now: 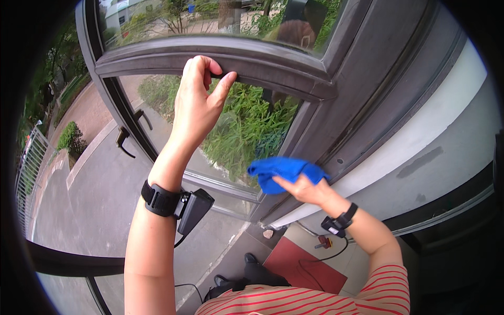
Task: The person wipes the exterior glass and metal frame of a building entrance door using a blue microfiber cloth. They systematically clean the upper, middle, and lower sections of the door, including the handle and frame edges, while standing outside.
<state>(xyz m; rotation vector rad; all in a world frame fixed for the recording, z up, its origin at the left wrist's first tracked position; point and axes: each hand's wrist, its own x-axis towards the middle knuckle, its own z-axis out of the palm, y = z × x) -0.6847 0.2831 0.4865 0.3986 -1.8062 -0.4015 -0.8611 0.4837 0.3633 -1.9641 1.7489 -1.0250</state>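
Note:
My left hand (201,94) is at the brown metal crossbar (271,75) of a glazed door, its fingers and thumb curled on the bar's lower edge. Lower and to the right, my right hand (305,189) holds a crumpled blue cloth (285,169). The cloth lies over the right side of the lower glass pane (244,130) and the upright of the door frame; slight blur keeps me from telling how firmly it touches. Part of the right fingers is hidden by the cloth. Each wrist wears a black strapped device with a cable.
A dark door handle (123,141) sits on the left stile. On the floor are a red mat (303,265), a small stone (268,234) and a red-and-grey object (324,241). The white wall (445,118) runs along the right. Outside stand a shrub (72,138) and a metal fence (31,173).

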